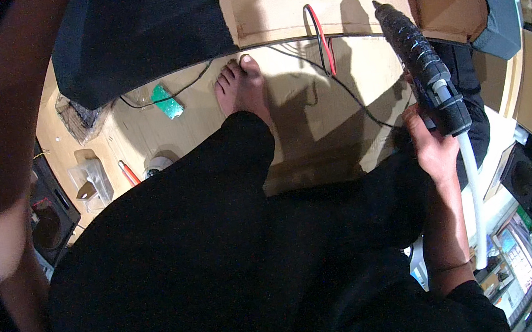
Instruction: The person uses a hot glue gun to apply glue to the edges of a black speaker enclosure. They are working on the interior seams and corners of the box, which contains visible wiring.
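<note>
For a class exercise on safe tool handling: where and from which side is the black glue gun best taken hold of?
Grip the glue gun by its handle at the rear lower end, where the right hand wraps it now, coming from below and behind. The nozzle points up and away toward the wooden panel, and the white glue stick trails out the back, so fingers should probably stay off both ends.

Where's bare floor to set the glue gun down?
Bare patch of wooden floor between the bare foot and the black cable, ahead of the right hand holding the glue gun. Crowded at left: green circuit board, plastic bags, red-handled tool.
</note>
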Demonstrator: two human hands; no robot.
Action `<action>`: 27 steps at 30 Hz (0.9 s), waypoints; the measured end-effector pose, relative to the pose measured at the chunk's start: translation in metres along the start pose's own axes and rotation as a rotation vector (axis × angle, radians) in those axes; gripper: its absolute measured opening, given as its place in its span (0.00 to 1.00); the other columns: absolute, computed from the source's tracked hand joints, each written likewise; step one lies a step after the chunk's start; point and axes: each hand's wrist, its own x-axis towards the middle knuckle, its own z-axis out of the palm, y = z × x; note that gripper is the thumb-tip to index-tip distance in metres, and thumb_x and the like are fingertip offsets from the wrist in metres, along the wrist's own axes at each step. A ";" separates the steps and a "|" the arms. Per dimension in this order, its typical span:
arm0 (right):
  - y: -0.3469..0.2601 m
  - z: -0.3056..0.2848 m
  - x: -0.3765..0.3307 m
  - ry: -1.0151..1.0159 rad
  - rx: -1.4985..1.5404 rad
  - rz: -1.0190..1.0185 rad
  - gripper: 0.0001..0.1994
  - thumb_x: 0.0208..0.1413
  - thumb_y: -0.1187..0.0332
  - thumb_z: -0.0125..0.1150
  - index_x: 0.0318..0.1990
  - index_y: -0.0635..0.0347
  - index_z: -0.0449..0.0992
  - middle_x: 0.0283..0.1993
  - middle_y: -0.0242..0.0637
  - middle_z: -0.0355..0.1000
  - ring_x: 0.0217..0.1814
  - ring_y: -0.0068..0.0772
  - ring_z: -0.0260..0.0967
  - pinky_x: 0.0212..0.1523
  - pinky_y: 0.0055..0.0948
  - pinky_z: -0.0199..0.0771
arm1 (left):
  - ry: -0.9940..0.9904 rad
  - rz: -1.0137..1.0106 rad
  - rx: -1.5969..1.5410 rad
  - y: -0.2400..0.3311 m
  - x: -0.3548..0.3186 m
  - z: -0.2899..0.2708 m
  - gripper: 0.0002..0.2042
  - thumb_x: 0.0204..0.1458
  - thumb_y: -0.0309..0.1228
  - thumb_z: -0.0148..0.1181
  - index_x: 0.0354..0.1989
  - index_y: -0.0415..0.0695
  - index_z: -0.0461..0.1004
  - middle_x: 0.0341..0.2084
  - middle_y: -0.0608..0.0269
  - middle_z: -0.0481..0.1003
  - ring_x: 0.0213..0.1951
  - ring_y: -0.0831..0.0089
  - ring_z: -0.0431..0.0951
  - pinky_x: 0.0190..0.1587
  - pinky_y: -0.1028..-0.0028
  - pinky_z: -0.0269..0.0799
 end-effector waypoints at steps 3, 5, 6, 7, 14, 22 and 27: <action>0.006 -0.001 -0.017 -0.093 0.086 -0.034 0.16 0.52 0.78 0.66 0.50 0.66 0.76 0.41 0.38 0.77 0.42 0.30 0.76 0.46 0.31 0.77 | -0.014 -0.030 -0.002 -0.012 -0.005 0.024 0.21 0.66 0.42 0.42 0.54 0.38 0.71 0.50 0.48 0.77 0.51 0.56 0.77 0.57 0.58 0.69; -0.014 0.011 -0.016 -0.177 0.443 0.030 0.17 0.56 0.78 0.66 0.54 0.66 0.75 0.38 0.39 0.79 0.38 0.29 0.78 0.42 0.31 0.80 | -0.079 -0.062 -0.035 -0.008 -0.001 0.022 0.20 0.66 0.41 0.43 0.55 0.38 0.71 0.51 0.49 0.77 0.53 0.55 0.76 0.58 0.58 0.68; -0.024 0.023 -0.016 -0.208 0.618 0.073 0.19 0.55 0.79 0.64 0.55 0.67 0.74 0.44 0.43 0.77 0.36 0.30 0.77 0.40 0.32 0.80 | -0.130 -0.079 -0.053 -0.001 0.001 0.010 0.20 0.66 0.41 0.43 0.55 0.38 0.71 0.51 0.49 0.76 0.54 0.55 0.76 0.59 0.57 0.67; -0.036 0.033 -0.016 -0.221 0.775 0.126 0.20 0.54 0.79 0.62 0.56 0.69 0.72 0.49 0.47 0.76 0.34 0.31 0.77 0.37 0.32 0.80 | -0.184 -0.088 -0.089 0.012 0.006 -0.008 0.20 0.66 0.40 0.43 0.55 0.38 0.71 0.52 0.50 0.76 0.55 0.55 0.75 0.59 0.57 0.67; -0.098 0.116 0.004 -0.229 1.338 0.347 0.20 0.48 0.84 0.54 0.52 0.70 0.71 0.47 0.47 0.74 0.26 0.32 0.72 0.28 0.33 0.77 | 0.314 1.141 -0.523 -0.030 0.313 -0.327 0.11 0.59 0.36 0.64 0.31 0.40 0.78 0.23 0.54 0.77 0.27 0.58 0.79 0.33 0.66 0.73; -0.104 0.147 0.024 -0.281 1.486 0.342 0.20 0.44 0.81 0.52 0.49 0.64 0.70 0.47 0.50 0.73 0.22 0.30 0.66 0.24 0.33 0.74 | 0.343 1.182 -0.507 -0.019 0.302 -0.324 0.10 0.54 0.34 0.68 0.28 0.42 0.75 0.22 0.55 0.74 0.27 0.55 0.77 0.31 0.63 0.71; -0.107 0.157 0.021 -0.358 1.632 0.285 0.20 0.43 0.82 0.52 0.47 0.63 0.70 0.44 0.49 0.72 0.18 0.30 0.63 0.23 0.34 0.73 | 0.356 1.184 -0.487 -0.021 0.300 -0.325 0.10 0.53 0.35 0.69 0.28 0.43 0.75 0.22 0.56 0.74 0.28 0.55 0.77 0.31 0.64 0.71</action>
